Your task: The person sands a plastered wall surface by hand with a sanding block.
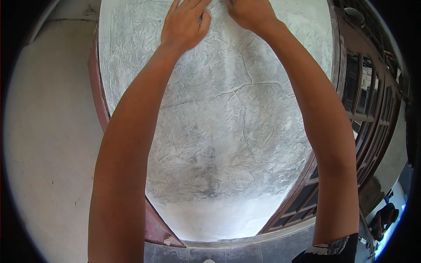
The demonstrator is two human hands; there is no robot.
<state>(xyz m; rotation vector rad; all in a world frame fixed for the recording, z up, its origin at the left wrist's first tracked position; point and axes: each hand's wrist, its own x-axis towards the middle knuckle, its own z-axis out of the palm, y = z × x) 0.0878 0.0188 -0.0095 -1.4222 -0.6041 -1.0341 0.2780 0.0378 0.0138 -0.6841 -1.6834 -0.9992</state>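
Both my arms reach up in front of a rough grey-white plastered wall (210,131) with raised cracks and ridges. My left hand (186,24) lies against the upper part of the wall, its fingers stretched upward and the thumb beside them; the fingertips run out at the top edge. Level with it on the right, my right hand (252,11) is close to the wall with its fingers curled in. The top edge cuts this hand off, so whatever it may hold is hidden.
Left of the plaster, a reddish-brown frame (97,83) borders a beige wall (52,131). Dark wooden windows (364,87) with glass panes stand on the right. Grey floor tiles (206,254) run along the bottom. A person (383,219) is at the far lower right.
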